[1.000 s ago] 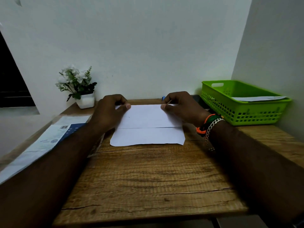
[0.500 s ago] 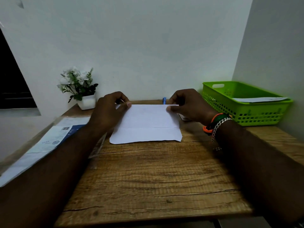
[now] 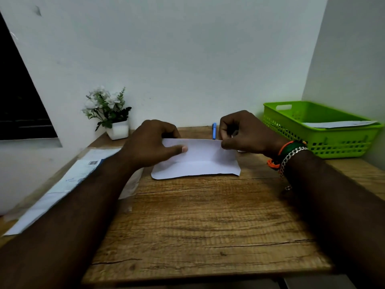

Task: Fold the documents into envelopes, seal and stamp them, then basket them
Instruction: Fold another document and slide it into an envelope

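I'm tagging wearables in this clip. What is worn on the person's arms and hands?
Both forearms are bare, with no sleeves in view. The right wrist carries an orange and green thread band and a silver chain bracelet. The left hand shows nothing worn.

bare wooden desk (image 3: 208, 226) near edge, green basket (image 3: 325, 140) blocking right

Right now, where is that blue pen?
In the head view the blue pen lies at the back of the wooden desk, near the wall, just beyond the white paper and beside the right hand.
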Motion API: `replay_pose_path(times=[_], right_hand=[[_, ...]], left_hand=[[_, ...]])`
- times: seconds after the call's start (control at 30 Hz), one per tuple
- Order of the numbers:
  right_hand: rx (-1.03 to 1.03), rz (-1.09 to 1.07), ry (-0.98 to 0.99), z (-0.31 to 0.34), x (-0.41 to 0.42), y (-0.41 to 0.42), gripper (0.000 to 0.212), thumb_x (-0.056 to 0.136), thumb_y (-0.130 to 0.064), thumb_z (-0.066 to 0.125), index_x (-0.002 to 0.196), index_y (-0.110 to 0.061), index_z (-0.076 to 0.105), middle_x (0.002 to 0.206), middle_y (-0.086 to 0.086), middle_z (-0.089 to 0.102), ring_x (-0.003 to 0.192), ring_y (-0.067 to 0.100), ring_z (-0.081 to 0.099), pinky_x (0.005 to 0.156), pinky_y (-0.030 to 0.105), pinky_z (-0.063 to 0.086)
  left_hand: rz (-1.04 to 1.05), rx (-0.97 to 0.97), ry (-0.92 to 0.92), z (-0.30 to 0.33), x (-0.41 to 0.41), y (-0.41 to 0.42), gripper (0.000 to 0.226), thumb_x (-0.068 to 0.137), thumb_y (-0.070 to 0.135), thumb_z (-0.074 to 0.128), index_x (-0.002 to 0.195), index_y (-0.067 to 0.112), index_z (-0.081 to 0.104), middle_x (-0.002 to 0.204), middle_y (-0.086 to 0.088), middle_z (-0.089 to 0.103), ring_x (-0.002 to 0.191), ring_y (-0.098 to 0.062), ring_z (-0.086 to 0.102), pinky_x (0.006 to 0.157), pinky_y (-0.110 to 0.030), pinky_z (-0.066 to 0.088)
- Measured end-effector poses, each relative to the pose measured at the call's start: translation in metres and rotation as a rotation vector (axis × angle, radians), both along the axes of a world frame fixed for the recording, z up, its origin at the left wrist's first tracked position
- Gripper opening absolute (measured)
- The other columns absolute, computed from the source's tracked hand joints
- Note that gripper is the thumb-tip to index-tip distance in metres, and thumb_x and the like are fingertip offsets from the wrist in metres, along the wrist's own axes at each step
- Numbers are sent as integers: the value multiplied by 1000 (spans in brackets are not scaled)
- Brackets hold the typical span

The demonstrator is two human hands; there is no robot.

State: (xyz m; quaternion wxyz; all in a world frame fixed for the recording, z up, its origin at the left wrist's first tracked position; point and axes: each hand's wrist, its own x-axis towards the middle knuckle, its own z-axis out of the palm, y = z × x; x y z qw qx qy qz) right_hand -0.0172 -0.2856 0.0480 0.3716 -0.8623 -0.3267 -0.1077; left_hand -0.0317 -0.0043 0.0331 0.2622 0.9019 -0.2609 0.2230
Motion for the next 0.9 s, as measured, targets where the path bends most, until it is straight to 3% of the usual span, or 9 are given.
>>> replay_pose_path(times=[0.2,0.3,0.43,0.53,0.63,0.7,0.8,0.9], right_hand=[[-81,17,49,-1,-1,3,20,67,-4,73,60,-16,59,65,0,66,64,11,61,65,26,49],[-142,66,91,-3,2,3,11,63,-15,70,59,-20,61,66,0,66,66,12,63,71,36,54],[-194,81,110,-3,5,1,9,66,-11,73,64,-17,66,71,4,70,69,12,66,74,39,56],[-286,64,192,-6,6,2,9,72,-3,77,74,-10,71,75,2,73,69,8,68,69,29,57],[-361,35,254,-8,6,3,13,76,-6,81,86,-9,74,69,-14,71,63,-4,64,62,16,48],[-382,11,279,-8,6,3,15,77,-9,81,91,-12,75,67,-21,70,61,-9,62,63,17,47],[-373,-28,236,-11,8,4,16,77,-15,82,92,-21,78,93,-12,74,72,-10,63,72,21,51],[-302,-67,129,-13,10,10,17,80,-20,81,96,-22,79,98,-12,74,79,-4,63,75,19,47]], left_hand=[[25,106,129,3,-1,5,42,70,68,72,87,30,82,84,22,76,84,3,70,76,-35,59],[8,149,205,1,-2,3,56,64,79,73,89,30,82,88,21,76,88,3,70,77,-32,58],[-47,74,248,2,-5,-1,33,68,60,86,86,32,82,91,21,77,93,6,69,82,-28,59],[-42,93,300,2,-6,-2,35,67,59,87,88,31,82,94,20,76,95,5,68,84,-30,60],[-16,178,327,-3,-2,-3,33,70,57,87,92,32,81,98,18,74,97,3,66,88,-36,60],[-14,192,334,-6,0,-4,31,73,54,87,94,32,80,102,18,72,98,1,66,86,-36,60],[-8,181,343,-8,2,-6,29,75,50,87,95,31,79,104,17,70,99,-2,65,84,-33,59],[1,158,334,-10,3,-7,30,74,52,86,94,31,79,103,16,71,98,-3,66,82,-31,58]])
